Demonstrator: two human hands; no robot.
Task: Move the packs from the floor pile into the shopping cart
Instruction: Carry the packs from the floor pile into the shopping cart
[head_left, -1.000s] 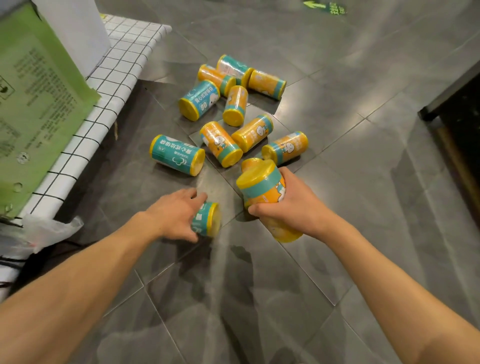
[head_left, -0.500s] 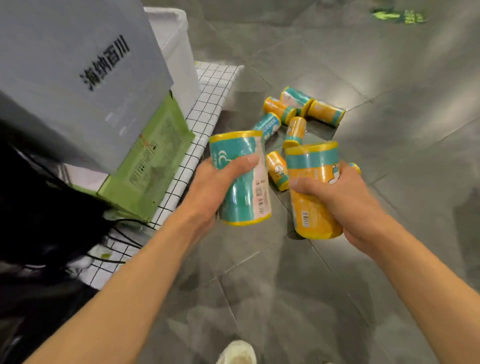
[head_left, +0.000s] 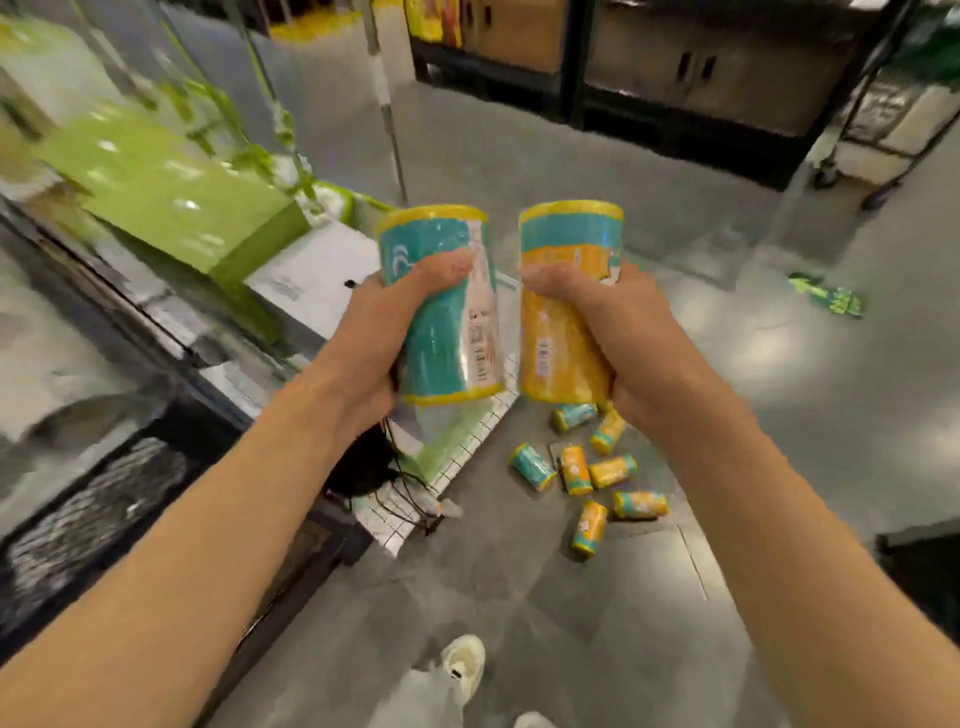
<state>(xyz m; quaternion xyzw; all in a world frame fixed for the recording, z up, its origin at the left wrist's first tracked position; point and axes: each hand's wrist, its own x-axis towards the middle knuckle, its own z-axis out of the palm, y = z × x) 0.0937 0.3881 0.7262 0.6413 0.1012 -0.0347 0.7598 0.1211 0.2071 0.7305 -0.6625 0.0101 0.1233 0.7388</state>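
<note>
My left hand (head_left: 382, 332) grips a teal cylindrical pack (head_left: 441, 306) with yellow ends, held upright at chest height. Close to its right, my right hand (head_left: 618, 332) grips an orange pack (head_left: 563, 306) with a teal band, also upright. Far below on the grey floor lies the pile of several teal and orange packs (head_left: 587, 467), scattered on their sides. The shopping cart (head_left: 156, 332) is a blurred dark frame at the left, with green and white boxes in it.
A green box (head_left: 171, 197) and a white box (head_left: 306, 275) sit at the left. A white wire grid panel (head_left: 447, 467) and black cables lie on the floor beside the pile. Dark shelving (head_left: 675, 62) stands at the back. My white shoe (head_left: 462, 665) shows below.
I have stood up with a pack in each hand; both hands rose from the floor to chest height. The view now looks down on the pile from higher up.
</note>
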